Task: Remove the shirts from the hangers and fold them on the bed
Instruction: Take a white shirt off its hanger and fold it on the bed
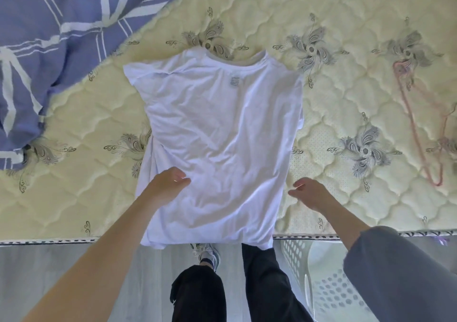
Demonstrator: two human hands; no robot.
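1. looking down through the head view, the white short-sleeved cotton t-shirt (pixel 222 136) is lying spread flat on the cream quilted mattress (pixel 346 24). its back is facing up with the label showing, and its hem is hanging just over the bed's near edge.
2. judging progress: this shirt is lying free of any hanger, and a thin pink wire hanger (pixel 413 123) is resting bare on the mattress well to its right, so the removing step appears done for this garment. no fold is showing in it yet, so the folding seems to be only starting. no folded or hung shirts are showing, so i cannot tell how many are remaining.
3. the left hand (pixel 168 185) is hovering over or lightly touching the shirt's lower left part, fingers loosely curled and pinching nothing visible.
4. the right hand (pixel 311 193) is sitting just beside the shirt's right edge, over bare mattress, fingers loosely curled and holding nothing.
5. a crumpled blue blanket with white stripes (pixel 49 37) is lying at the far left, and a white perforated plastic basket (pixel 329 284) is standing on the floor beside the bed.
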